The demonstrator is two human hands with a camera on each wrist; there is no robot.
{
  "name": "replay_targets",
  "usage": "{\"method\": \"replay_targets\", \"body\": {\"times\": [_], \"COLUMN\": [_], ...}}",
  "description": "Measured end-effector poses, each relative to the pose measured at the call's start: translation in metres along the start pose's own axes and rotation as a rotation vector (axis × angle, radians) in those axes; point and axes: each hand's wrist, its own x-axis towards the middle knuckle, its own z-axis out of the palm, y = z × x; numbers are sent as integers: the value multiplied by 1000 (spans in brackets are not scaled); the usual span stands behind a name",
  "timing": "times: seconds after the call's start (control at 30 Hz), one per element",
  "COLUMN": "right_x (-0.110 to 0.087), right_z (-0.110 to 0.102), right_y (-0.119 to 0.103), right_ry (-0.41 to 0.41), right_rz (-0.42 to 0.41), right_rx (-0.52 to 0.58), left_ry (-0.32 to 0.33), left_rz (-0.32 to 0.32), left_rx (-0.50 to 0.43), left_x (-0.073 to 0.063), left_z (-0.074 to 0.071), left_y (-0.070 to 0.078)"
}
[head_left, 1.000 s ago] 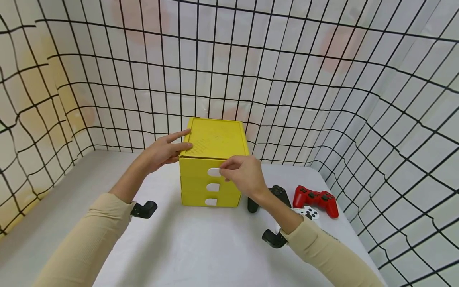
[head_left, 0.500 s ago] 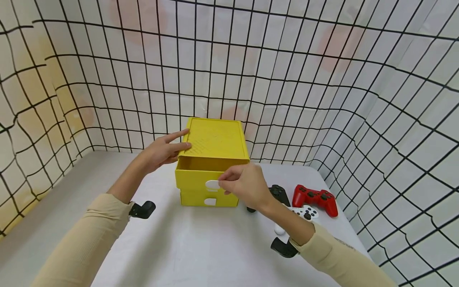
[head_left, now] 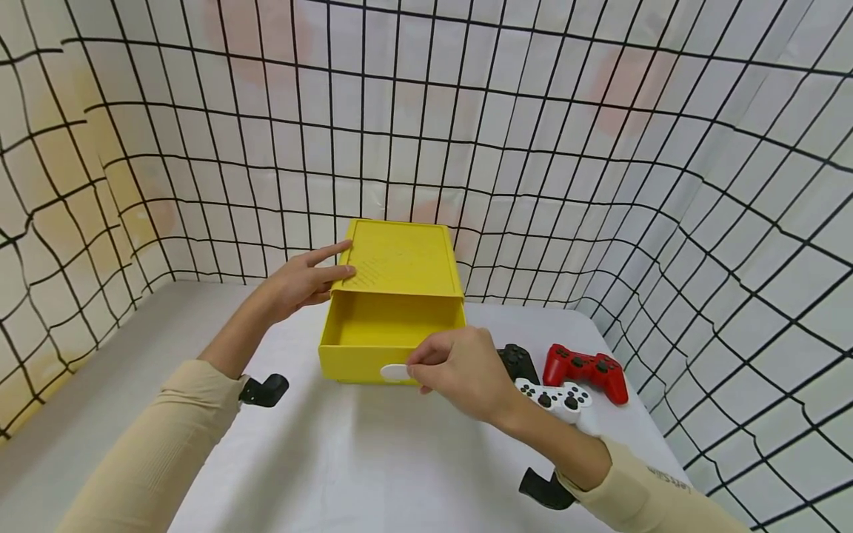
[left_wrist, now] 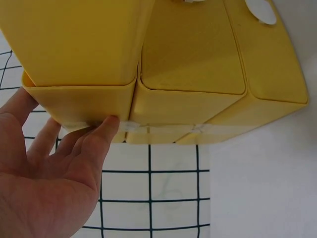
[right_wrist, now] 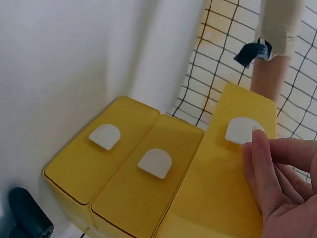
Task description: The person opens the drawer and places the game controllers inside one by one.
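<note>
A yellow drawer unit [head_left: 403, 255] stands on the white table. Its top drawer [head_left: 353, 361] is pulled out toward me, and the bare yellow inside shows. My right hand [head_left: 463, 374] pinches this drawer's white pull tab [head_left: 393, 372] between thumb and fingers, as the right wrist view of the tab [right_wrist: 240, 130] also shows. Two lower drawers with white tabs [right_wrist: 156, 162] sit closed. My left hand [head_left: 300, 281] rests against the unit's upper left side, two fingers reaching over the top edge. In the left wrist view its fingers [left_wrist: 106, 130] press lightly on the side wall.
To the right of the unit lie a black game controller [head_left: 516, 361], partly behind my right hand, a white controller [head_left: 554, 400] and a red controller [head_left: 586, 370]. Black grid netting [head_left: 426, 133] over white sheeting encloses the table [head_left: 373, 474] at the back and sides.
The top drawer was closed a second ago and has slid out toward me. My right hand came nearer and lower with its tab. The left hand has stayed in place.
</note>
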Motion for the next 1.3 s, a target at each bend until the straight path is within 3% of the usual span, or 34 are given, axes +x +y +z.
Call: {"method": "replay_targets", "body": {"times": [0.57, 0.9, 1.1, 1.3], "right_x": [-4, 2, 8, 13], "right_z": [0, -20, -44, -69], "right_y": [-3, -10, -12, 4], "right_ry": [-48, -175, -87, 21], "right_rz": [9, 74, 95, 115], "right_rx": [14, -17, -55, -122], "left_ry": [4, 1, 7, 9], "left_rz": [-7, 7, 1, -12], "left_rx": [-9, -9, -11, -20], "left_x": [-2, -2, -1, 0], "left_z": [-1, -2, -1, -1], "left_y": [-2, -1, 0, 0]}}
